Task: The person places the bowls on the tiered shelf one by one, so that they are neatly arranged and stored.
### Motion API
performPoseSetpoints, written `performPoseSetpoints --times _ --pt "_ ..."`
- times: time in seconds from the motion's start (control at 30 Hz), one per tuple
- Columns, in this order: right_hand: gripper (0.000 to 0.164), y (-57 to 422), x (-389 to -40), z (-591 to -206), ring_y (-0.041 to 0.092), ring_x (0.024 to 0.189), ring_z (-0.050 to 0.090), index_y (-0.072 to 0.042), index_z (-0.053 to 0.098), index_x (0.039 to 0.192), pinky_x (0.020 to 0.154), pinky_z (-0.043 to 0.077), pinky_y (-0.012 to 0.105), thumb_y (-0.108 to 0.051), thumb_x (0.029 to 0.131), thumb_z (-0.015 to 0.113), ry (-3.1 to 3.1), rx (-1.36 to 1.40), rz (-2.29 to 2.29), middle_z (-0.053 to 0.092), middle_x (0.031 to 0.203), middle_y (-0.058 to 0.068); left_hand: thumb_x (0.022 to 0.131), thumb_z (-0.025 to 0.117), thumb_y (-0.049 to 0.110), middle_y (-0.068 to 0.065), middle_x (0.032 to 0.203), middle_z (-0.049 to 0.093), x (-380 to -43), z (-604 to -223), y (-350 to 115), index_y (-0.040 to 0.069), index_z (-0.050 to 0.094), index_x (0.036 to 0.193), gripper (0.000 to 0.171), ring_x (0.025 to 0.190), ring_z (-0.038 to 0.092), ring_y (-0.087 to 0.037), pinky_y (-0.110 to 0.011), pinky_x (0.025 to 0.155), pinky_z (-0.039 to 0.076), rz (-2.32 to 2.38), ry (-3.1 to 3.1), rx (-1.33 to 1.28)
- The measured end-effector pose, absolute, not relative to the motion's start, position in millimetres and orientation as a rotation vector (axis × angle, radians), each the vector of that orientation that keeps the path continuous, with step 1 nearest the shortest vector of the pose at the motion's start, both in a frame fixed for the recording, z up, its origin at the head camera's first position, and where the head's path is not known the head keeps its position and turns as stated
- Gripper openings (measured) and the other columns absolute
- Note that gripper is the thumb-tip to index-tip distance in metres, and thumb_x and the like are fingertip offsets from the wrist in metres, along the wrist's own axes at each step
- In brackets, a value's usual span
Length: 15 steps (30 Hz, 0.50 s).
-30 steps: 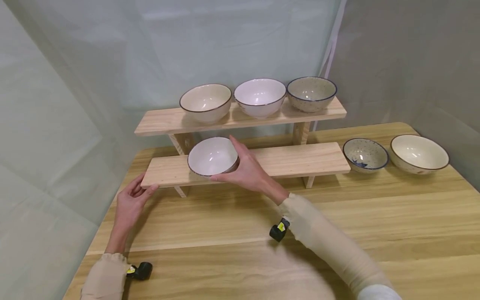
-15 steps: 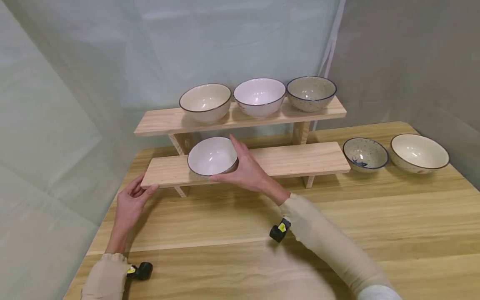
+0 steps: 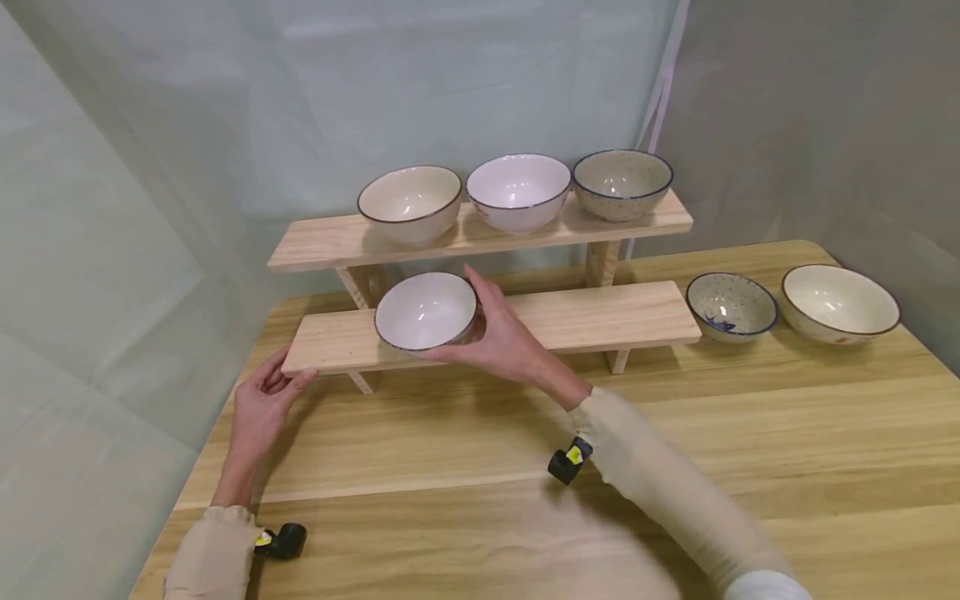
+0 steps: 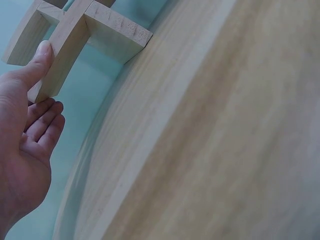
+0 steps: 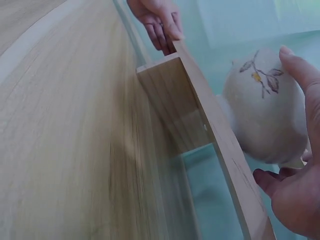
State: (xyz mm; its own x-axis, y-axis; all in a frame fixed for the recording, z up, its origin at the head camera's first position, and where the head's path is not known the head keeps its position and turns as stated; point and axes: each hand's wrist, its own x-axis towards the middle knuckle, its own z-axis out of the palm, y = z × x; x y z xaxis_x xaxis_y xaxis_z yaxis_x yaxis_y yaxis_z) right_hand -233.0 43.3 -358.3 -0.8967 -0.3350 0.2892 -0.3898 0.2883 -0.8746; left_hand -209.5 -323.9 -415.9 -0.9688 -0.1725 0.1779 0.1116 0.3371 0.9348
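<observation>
A white bowl with a dark rim (image 3: pixel 426 310) stands on the lower board of a two-tier wooden shelf (image 3: pixel 600 317). My right hand (image 3: pixel 504 337) is spread around its right side, thumb in front and fingers behind. In the right wrist view the bowl (image 5: pixel 267 115) shows a painted leafy sprig, and my lower fingers stand a little apart from it; contact at the thumb is unclear. My left hand (image 3: pixel 258 408) pinches the left end of the lower board, the thumb (image 4: pixel 42 57) against one face and fingers on the other side.
Three bowls line the upper board: a cream bowl (image 3: pixel 410 205), a white bowl (image 3: pixel 519 192) and a speckled grey bowl (image 3: pixel 622 185). On the table (image 3: pixel 420 492), right of the shelf, sit a small speckled bowl (image 3: pixel 731 307) and a cream bowl (image 3: pixel 838 303).
My right hand and forearm have shifted slightly right, the spread of thumb and fingers a little wider, while the bowl stays in place. The left hand has not moved.
</observation>
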Motion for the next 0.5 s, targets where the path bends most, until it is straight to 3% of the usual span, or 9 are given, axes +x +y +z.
performPoseSetpoints --times 0.3,0.5 --pt "0.115 76 -220 -358 0.032 0.146 0.037 -0.017 0.015 0.167 0.116 0.037 0.043 -0.029 0.082 0.091 -2.46 0.732 1.774 0.027 0.164 0.015 0.098 0.074 0.012 -0.034 0.149 0.045 -210 -418 -325 -0.005 0.042 0.155 0.067 0.108 0.059 0.01 -0.009 0.085 0.05 -1.678 -2.36 0.046" --pt "0.109 98 -209 -361 0.031 0.149 0.033 -0.016 0.02 0.166 0.117 0.036 0.044 -0.024 0.083 0.09 -2.411 0.752 1.786 0.026 0.167 0.007 0.099 0.073 0.013 -0.033 0.15 0.045 -210 -417 -325 -0.004 0.042 0.155 0.067 0.111 0.058 0.009 -0.008 0.086 0.049 -1.652 -2.38 0.048"
